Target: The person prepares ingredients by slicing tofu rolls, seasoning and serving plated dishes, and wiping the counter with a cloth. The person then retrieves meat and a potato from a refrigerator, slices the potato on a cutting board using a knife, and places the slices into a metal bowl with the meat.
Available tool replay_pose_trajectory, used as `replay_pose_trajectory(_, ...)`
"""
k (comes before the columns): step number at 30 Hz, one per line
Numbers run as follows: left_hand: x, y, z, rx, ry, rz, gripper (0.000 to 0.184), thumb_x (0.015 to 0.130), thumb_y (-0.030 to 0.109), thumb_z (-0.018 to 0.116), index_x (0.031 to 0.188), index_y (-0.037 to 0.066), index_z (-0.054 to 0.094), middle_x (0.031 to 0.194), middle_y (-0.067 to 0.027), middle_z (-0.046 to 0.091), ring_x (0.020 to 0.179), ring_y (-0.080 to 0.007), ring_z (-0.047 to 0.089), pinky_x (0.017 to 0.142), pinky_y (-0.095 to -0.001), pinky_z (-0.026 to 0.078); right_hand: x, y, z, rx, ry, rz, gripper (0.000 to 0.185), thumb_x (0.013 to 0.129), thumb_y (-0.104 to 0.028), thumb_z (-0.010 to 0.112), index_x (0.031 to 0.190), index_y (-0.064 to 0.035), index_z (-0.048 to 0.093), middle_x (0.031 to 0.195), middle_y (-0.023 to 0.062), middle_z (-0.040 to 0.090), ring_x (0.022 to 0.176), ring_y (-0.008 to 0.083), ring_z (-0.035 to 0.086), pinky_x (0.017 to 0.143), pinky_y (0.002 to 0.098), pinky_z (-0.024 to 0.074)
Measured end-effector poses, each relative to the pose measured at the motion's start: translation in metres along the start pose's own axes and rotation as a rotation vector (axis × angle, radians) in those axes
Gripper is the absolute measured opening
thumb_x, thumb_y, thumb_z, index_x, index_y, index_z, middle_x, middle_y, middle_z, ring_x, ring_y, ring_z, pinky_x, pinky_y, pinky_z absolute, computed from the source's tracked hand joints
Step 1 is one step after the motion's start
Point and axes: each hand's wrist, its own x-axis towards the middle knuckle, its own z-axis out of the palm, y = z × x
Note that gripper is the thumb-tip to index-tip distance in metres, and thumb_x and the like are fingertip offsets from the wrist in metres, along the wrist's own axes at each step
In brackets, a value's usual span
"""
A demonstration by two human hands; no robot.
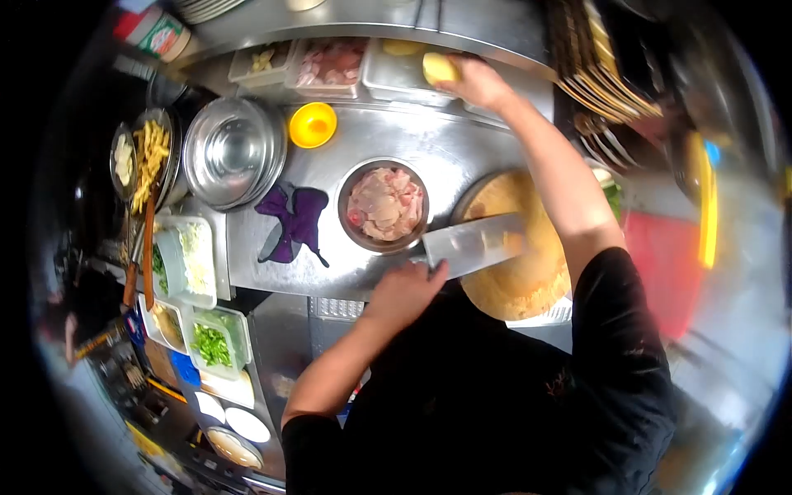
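My left hand [405,290] is closed around the handle end of a cleaver [469,246]. Its broad blade reaches right, over the edge of a round wooden chopping board [536,285]. At the back, my right hand [478,82] grips a yellow rounded piece of food [440,68], whose kind I cannot make out. It is above a clear tub [408,78] that has another yellow piece inside. Between my arms stands a metal bowl [344,223] full of raw meat pieces [385,204]. The fingertips of both hands are partly hidden.
Left of the bowl lie a purple cloth [297,221], stacked metal bowls [231,148] and a yellow bowl [312,124]. Tubs of chopped greens [212,344] line the left side. A metal shelf [355,27] overhangs the back tubs; knives [606,140] hang at the right.
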Motion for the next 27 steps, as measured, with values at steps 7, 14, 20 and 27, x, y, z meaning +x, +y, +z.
replay_pose_trajectory(7, -0.05, 0.004, -0.046, -0.114, -0.059, -0.127, 0.049, 0.085, 0.005, 0.064, 0.134, 0.004, 0.061, 0.09, -0.0141, 0.064, 0.079, -0.0347, 0.069, 0.068, -0.0468, 0.057, -0.225, 0.064, -0.026, 0.202, 0.281, 0.145, 0.062, 0.082, -0.029, 0.086, 0.132, -0.0001, 0.062, 0.124, 0.0211, 0.068, 0.116, 0.0356, 0.066, 0.102, 0.0408, 0.051)
replay_pose_trajectory(14, -0.038, 0.023, -0.001, -0.238, -0.003, -0.32, 0.039, 0.089, 0.006, 0.061, 0.126, -0.001, 0.056, 0.094, -0.0247, 0.064, 0.083, -0.0464, 0.067, 0.072, -0.0534, 0.056, -0.38, 0.085, 0.077, 0.407, 0.328, 0.395, 0.057, 0.079, -0.018, 0.087, 0.129, -0.004, 0.062, 0.119, 0.0173, 0.069, 0.111, 0.0355, 0.067, 0.096, 0.0394, 0.0539)
replay_pose_trajectory(20, -0.003, 0.07, -0.016, -0.006, 0.033, -0.152, 0.08, 0.087, 0.0, 0.061, 0.161, 0.015, 0.035, 0.084, -0.0167, 0.063, 0.066, -0.0371, 0.067, 0.061, -0.0494, 0.057, -0.415, 0.074, 0.083, 0.406, 0.544, 0.392, 0.04, 0.079, -0.012, 0.085, 0.114, -0.0026, 0.07, 0.116, 0.0159, 0.069, 0.108, 0.0353, 0.067, 0.094, 0.0405, 0.0544)
replay_pose_trajectory(27, 0.04, 0.103, -0.015, 0.122, -0.089, -0.071, 0.09, 0.082, -0.003, 0.059, 0.163, 0.025, 0.033, 0.083, -0.0162, 0.058, 0.068, -0.0361, 0.066, 0.06, -0.049, 0.058, -0.419, 0.084, 0.086, 0.439, 0.564, 0.357, 0.03, 0.08, -0.009, 0.083, 0.107, -0.0013, 0.074, 0.113, 0.0153, 0.07, 0.105, 0.0336, 0.068, 0.091, 0.0392, 0.0551)
